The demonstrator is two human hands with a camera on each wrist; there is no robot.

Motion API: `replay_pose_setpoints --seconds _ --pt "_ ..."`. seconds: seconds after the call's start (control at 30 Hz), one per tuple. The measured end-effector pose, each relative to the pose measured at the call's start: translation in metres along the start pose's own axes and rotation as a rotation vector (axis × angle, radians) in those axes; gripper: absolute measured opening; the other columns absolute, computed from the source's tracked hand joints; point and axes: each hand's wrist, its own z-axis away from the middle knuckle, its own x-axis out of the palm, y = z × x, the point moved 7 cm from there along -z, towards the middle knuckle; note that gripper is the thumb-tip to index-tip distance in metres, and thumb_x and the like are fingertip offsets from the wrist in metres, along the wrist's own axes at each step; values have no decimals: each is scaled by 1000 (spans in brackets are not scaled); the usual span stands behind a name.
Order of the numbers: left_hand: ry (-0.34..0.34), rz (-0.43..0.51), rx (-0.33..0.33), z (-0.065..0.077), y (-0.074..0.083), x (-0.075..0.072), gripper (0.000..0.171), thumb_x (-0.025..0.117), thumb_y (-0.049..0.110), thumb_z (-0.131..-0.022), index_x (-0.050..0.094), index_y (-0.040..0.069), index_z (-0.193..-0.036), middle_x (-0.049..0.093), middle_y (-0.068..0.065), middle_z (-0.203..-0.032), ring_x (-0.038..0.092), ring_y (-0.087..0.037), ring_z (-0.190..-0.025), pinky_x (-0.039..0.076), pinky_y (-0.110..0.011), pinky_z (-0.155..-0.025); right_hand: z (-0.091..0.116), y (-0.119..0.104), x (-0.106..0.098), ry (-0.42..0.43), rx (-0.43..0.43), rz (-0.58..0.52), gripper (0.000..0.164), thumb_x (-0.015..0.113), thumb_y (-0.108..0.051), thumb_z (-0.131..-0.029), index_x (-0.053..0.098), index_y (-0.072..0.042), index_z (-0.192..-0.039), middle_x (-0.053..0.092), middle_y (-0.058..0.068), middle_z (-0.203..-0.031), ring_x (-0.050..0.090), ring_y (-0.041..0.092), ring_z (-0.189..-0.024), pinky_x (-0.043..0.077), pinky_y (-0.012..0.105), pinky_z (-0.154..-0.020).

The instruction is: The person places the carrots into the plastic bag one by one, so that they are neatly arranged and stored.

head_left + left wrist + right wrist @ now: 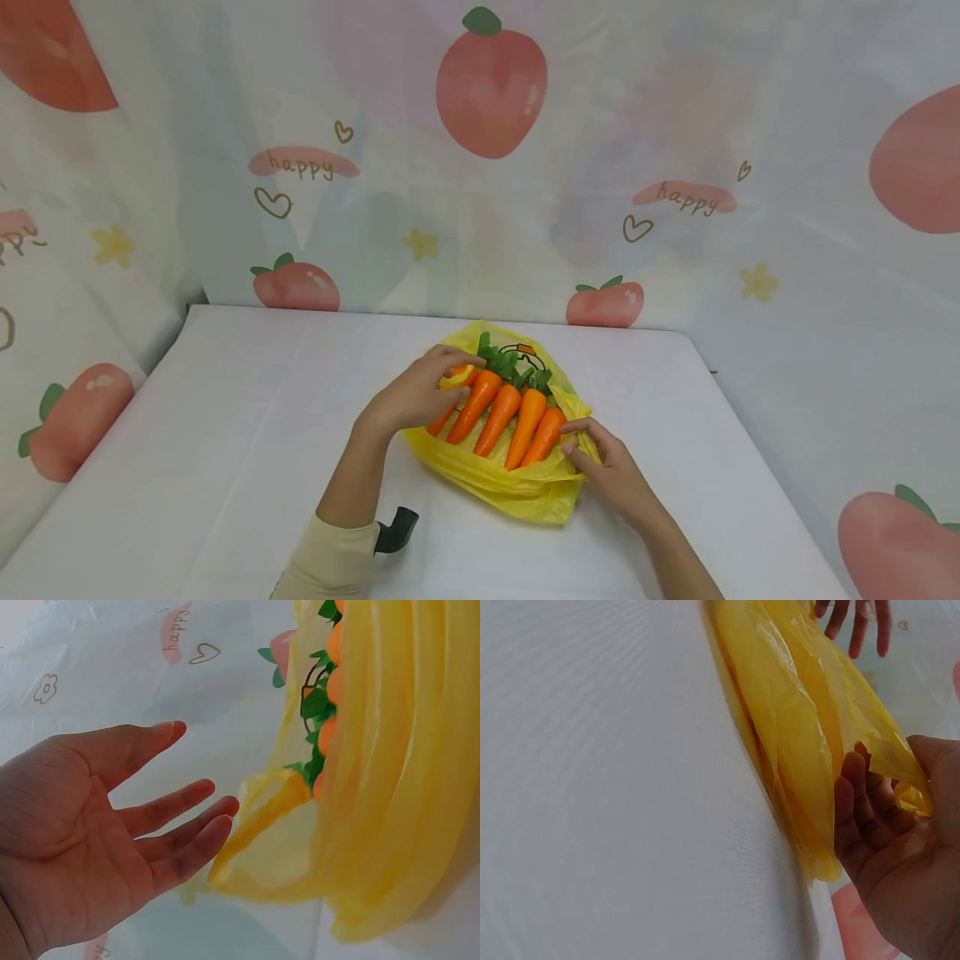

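A yellow plastic bag (517, 500) lies on the table with its mouth spread. Several orange carrots (498, 417) with green leafy tops (502, 362) lie side by side on it. My left hand (416, 392) is over the leftmost carrots; in the left wrist view its fingers are loosely spread, fingertips right by a loop of the bag (262, 817). At the bag's right side my right hand (615, 475) holds a bunched edge of the plastic. In the right wrist view that film runs across the bent fingers (845, 802) toward the thumb.
The table (225, 458) has a white cover. Behind it hangs a pale curtain (525, 250) printed with fruit, hearts and the word happy. A black curved piece (397, 531) sticks out by the left sleeve's cuff (345, 542).
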Motion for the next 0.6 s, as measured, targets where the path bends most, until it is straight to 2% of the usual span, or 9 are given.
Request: replay_pose_setpoints --seconds 0.13,0.23,0.27,0.33,0.37,0.4,0.47,0.5,0.6 --pt "24 -40 14 10 0 -17 40 66 8 -101 64 16 -140 48 -12 -147 52 -36 -130 46 -53 -105 1 -1 -2 11 -4 13 28 65 -21 -104 63 -7 -128 57 12 -137 41 30 -129 44 22 -95" --pt "36 -86 14 20 -6 -29 41 66 8 -101 63 15 -141 47 -13 -148 53 -36 -127 48 -54 -103 3 -2 -3 19 -16 13 28 65 -20 -104 63 -6 -128 58 13 -132 42 31 -127 44 21 -94" --pt "43 -105 10 23 -9 -34 41 66 8 -101 63 16 -141 47 -13 -148 53 -36 -126 49 -54 -102 3 -2 -3 19 -23 10 28 65 -20 -104 62 -6 -129 58 13 -133 42 31 -131 42 20 -97" --pt "54 -143 -2 31 -18 -44 41 66 9 -102 62 15 -142 47 -14 -148 54 -36 -125 51 -54 -99 4 -3 -4 28 -41 14 29 65 -19 -104 61 -6 -129 58 13 -133 40 33 -137 40 29 -108" --pt "58 -158 -4 35 -23 -49 41 65 9 -102 62 14 -142 47 -14 -148 54 -37 -123 52 -54 -97 5 -4 -5 37 -48 24 29 65 -18 -104 61 -6 -130 58 12 -133 40 34 -139 39 36 -112" --pt "64 -174 -3 39 -28 -54 41 65 9 -102 62 14 -142 47 -15 -147 54 -37 -121 53 -53 -96 5 -4 -6 48 -55 43 30 65 -18 -104 60 -6 -132 58 12 -134 42 33 -138 39 37 -112" --pt "79 -204 -10 49 -39 -65 40 64 9 -102 62 13 -141 47 -16 -147 55 -37 -120 53 -54 -95 6 -5 -8 71 -54 53 32 65 -19 -104 59 -8 -134 55 12 -137 50 33 -130 46 42 -106" --pt "86 -217 -12 54 -45 -70 39 64 8 -102 63 13 -141 48 -17 -146 55 -38 -120 53 -55 -95 6 -5 -8 81 -52 55 33 66 -18 -104 58 -9 -135 54 13 -135 56 33 -120 51 45 -100" --pt "108 -246 -26 70 -62 -84 38 64 8 -102 63 12 -140 48 -19 -146 55 -41 -120 51 -58 -96 7 -4 -9 109 -29 74 38 67 -19 -103 55 -13 -139 48 13 -132 59 28 -99 56 30 -79"
